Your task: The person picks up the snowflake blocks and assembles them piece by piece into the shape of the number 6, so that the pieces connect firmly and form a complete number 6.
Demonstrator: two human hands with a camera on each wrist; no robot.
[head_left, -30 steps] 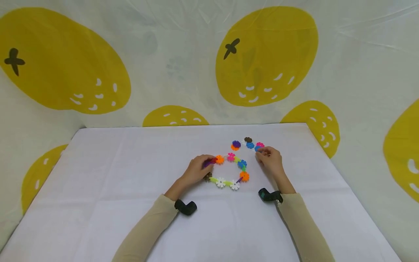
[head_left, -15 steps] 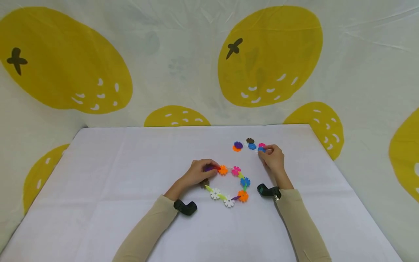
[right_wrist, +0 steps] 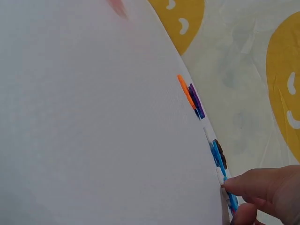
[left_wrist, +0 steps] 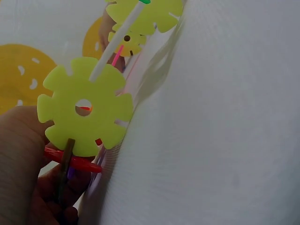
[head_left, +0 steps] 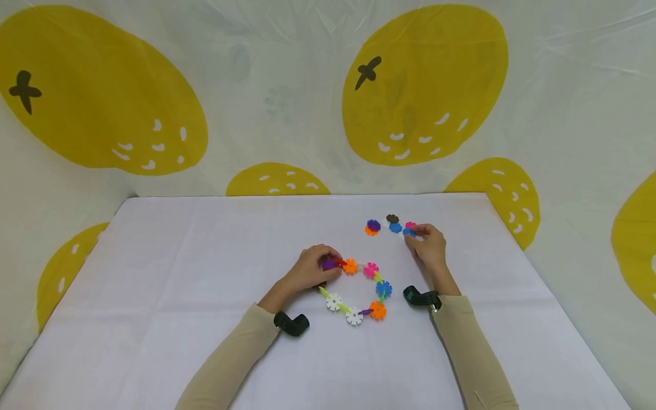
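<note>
My left hand point(head_left: 311, 267) grips a ring-shaped chain of interlocking flower discs point(head_left: 354, 316) at its purple disc point(head_left: 328, 264) and red disc point(left_wrist: 84, 164). White, orange, blue, pink and yellow-green discs make up the rest of the ring, and the fingers partly cover a brown one. In the left wrist view, a yellow-green disc point(left_wrist: 61, 103) stands upright before the fingers. Farther back on the right, my right hand point(head_left: 429, 249) pinches a blue flower disc point(head_left: 408, 232) at the edge of a loose group. The fingertips hide part of that disc in the right wrist view.
Beside the right hand lie loose discs: a brown one point(head_left: 392, 218), a second blue one point(head_left: 395, 227), a pink one point(head_left: 411, 225), and a purple one over an orange disc point(head_left: 371, 231). A white cloth covers the table point(head_left: 205, 256). Behind it hangs a patterned curtain point(head_left: 287, 85).
The ring has come nearer the body and spread wider, still in my left hand. My right fingers have closed in on the blue disc. The view has shifted slightly.
</note>
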